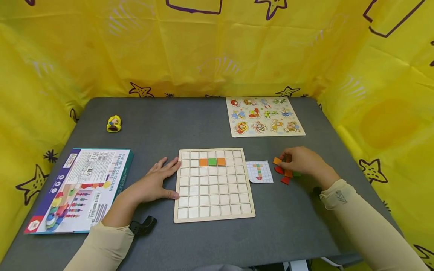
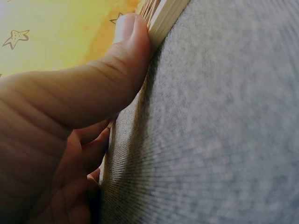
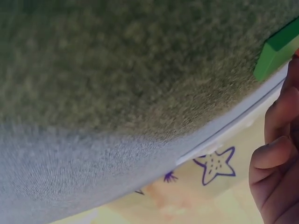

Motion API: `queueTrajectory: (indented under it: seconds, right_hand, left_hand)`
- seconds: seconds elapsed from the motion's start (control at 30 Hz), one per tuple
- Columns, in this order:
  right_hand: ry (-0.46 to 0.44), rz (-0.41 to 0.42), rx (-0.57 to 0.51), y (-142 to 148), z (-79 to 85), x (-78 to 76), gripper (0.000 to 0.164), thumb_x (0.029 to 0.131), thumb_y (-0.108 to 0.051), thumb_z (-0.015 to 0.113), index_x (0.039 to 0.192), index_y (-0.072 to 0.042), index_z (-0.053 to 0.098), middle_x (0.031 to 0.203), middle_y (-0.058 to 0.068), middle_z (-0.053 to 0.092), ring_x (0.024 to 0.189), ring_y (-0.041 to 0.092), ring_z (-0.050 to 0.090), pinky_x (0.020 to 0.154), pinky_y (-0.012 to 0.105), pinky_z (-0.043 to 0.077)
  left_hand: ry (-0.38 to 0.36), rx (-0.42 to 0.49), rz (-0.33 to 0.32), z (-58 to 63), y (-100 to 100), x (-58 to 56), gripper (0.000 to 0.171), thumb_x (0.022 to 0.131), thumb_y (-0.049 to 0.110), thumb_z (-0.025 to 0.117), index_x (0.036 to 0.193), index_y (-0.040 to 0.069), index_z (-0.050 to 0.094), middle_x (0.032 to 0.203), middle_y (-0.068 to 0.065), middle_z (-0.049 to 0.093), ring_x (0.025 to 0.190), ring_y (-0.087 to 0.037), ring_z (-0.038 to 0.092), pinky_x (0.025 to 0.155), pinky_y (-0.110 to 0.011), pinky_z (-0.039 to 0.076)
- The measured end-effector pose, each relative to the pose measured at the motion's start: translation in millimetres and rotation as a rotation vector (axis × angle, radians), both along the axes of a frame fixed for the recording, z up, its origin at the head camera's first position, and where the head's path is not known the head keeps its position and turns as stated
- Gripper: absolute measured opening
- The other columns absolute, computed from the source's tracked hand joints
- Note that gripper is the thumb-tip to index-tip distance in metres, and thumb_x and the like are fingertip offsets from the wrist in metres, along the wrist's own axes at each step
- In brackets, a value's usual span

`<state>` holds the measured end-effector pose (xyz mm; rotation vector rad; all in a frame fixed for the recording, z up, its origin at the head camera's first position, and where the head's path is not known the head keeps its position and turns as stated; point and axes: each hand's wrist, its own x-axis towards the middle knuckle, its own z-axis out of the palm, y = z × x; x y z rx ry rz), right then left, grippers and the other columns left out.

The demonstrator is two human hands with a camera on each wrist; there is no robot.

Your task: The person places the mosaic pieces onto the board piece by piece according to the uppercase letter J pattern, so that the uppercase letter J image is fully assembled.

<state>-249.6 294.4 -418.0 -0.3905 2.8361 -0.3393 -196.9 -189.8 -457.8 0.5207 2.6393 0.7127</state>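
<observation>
A pale wooden grid board [image 1: 198,192] lies flat on the table, with an orange square tile [image 1: 203,162], a green one [image 1: 212,162] and another orange one [image 1: 221,161] side by side in its second row. My left hand [image 1: 154,185] rests at the board's left edge, fingers and thumb spread and touching it. To the right, my right hand [image 1: 303,162] pinches an orange square tile [image 1: 277,160] at its fingertips, over a small heap of red pieces [image 1: 285,180], orange and green tiles [image 1: 297,174]. The hand covers part of the heap. In the right wrist view a green piece [image 3: 275,53] shows beside curled fingers.
A pattern card [image 1: 252,173] with a coloured T-like figure lies between board and heap. Behind stands an animal picture puzzle [image 1: 266,116] lying flat. On the left are a toy box [image 1: 81,188] and a small yellow figurine [image 1: 114,123]. Yellow cloth [image 1: 176,52] surrounds the grey table [image 1: 176,124].
</observation>
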Motion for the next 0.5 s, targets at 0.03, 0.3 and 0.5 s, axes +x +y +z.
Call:
queueTrajectory:
  seconds: [0.03, 0.3, 0.5]
  right_hand:
    - [0.004, 0.000, 0.006, -0.1, 0.5, 0.0, 0.022, 0.082, -0.033, 0.069, 0.093, -0.015, 0.067, 0.066, -0.006, 0.060, 0.059, 0.011, 0.050, 0.055, 0.028, 0.040]
    - [-0.004, -0.013, -0.017, 8.1, -2.2, -0.3, 0.025, 0.081, -0.035, 0.071, 0.093, -0.013, 0.068, 0.066, -0.006, 0.061, 0.060, 0.012, 0.051, 0.056, 0.027, 0.041]
    - [-0.007, -0.012, -0.040, 10.3, -3.3, 1.6, 0.024, 0.079, -0.031, 0.073, 0.093, -0.012, 0.068, 0.069, -0.005, 0.062, 0.061, 0.012, 0.052, 0.058, 0.027, 0.043]
  left_hand:
    - [0.002, -0.001, 0.000, -0.2, -0.1, 0.0, 0.106, 0.065, 0.061, 0.074, 0.151, 0.030, 0.018, 0.159, 0.008, 0.009, 0.144, -0.042, -0.001, 0.105, -0.071, 0.012]
    - [-0.006, -0.007, -0.002, -0.1, 0.8, -0.3, 0.106, 0.065, 0.062, 0.073, 0.150, 0.032, 0.017, 0.159, 0.010, 0.008, 0.144, -0.041, -0.002, 0.105, -0.070, 0.012]
    - [-0.002, -0.009, 0.000, 0.4, 0.1, 0.0, 0.107, 0.065, 0.062, 0.073, 0.151, 0.031, 0.018, 0.159, 0.009, 0.009, 0.144, -0.041, -0.001, 0.105, -0.070, 0.012]
